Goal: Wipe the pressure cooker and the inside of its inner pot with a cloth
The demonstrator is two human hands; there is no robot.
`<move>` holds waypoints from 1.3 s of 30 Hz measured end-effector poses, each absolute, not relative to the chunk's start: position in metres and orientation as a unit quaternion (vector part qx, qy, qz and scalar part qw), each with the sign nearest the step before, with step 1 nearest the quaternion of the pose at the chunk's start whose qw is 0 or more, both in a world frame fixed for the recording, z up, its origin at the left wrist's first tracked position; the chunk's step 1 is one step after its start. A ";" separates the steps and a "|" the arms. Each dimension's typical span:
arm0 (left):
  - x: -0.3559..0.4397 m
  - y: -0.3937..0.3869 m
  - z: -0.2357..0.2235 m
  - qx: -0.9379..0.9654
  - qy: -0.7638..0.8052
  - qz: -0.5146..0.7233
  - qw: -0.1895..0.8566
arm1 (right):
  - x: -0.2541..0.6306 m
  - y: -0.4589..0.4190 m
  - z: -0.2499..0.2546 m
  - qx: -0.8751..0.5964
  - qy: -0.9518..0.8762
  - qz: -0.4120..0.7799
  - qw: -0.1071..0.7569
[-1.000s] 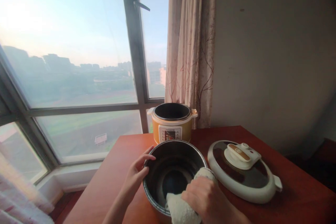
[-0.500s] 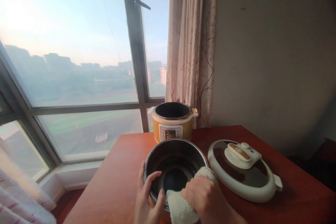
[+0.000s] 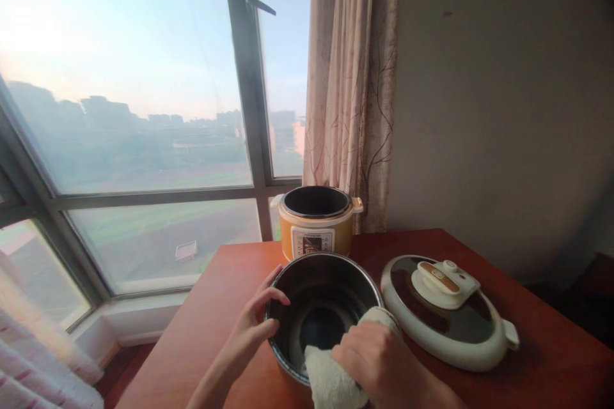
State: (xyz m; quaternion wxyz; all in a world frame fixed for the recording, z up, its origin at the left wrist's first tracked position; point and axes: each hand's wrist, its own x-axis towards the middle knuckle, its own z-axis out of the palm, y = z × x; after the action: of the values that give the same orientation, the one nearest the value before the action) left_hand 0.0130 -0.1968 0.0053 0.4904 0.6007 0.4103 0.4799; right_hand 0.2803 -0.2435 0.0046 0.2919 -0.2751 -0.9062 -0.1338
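A dark inner pot (image 3: pixel 330 268) is tipped so that its mouth faces me, just in front of the cooker. My left hand (image 3: pixel 256 316) grips its left rim, fingertips bent over the edge and the thumb beside them. Closed around a pale cloth (image 3: pixel 330 377), my right hand (image 3: pixel 371 354) presses it over the pot's lower right rim. Part of the cloth bunches above the knuckles and part hangs down toward me. The pot's underside is mostly hidden.
Behind the pot stands a yellow and white electric pressure cooker (image 3: pixel 316 220), uncovered. Its white lid (image 3: pixel 446 307) lies on the right of the reddish wooden table (image 3: pixel 192 345). A window (image 3: pixel 144 140) and a curtain (image 3: pixel 350 89) rise beyond the table.
My left hand has shifted up and leftward along the pot's rim. My right hand and the cloth stay in nearly the same place, and the pot has barely moved.
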 end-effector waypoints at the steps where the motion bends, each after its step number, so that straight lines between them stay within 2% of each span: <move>1: 0.010 -0.193 0.007 0.600 0.400 0.469 0.509 | 0.283 -0.243 0.005 -0.271 -0.908 -0.127 0.292; 4: 0.007 -0.184 0.006 0.597 0.378 0.456 0.541 | 0.287 -0.243 0.006 -0.273 -0.904 -0.115 0.307; 8: 0.012 -0.186 -0.005 0.571 0.379 0.502 0.528 | 0.284 -0.243 0.005 -0.287 -0.895 -0.131 0.317; 17: 0.033 -0.213 -0.031 0.537 0.486 0.591 0.355 | 0.278 -0.245 0.001 -0.299 -0.879 -0.147 0.340; 21: 0.042 -0.237 -0.044 0.578 0.524 0.574 0.249 | 0.272 -0.243 -0.004 -0.300 -0.872 -0.151 0.355; 26: 0.050 -0.254 -0.047 0.607 0.537 0.546 0.213 | 0.267 -0.242 -0.002 -0.302 -0.859 -0.144 0.387; 33: 0.043 -0.237 -0.019 0.609 0.521 0.551 0.233 | 0.263 -0.244 0.002 -0.293 -0.866 -0.169 0.368; 39: 0.016 -0.208 -0.001 0.619 0.466 0.496 0.392 | 0.272 -0.244 0.004 -0.280 -0.896 -0.152 0.309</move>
State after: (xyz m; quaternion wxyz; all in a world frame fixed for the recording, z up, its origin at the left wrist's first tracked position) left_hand 0.0158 -0.2081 -0.0009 0.3915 0.6186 0.4664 0.4965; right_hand 0.2719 -0.2438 0.0042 0.3089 -0.2800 -0.8961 -0.1521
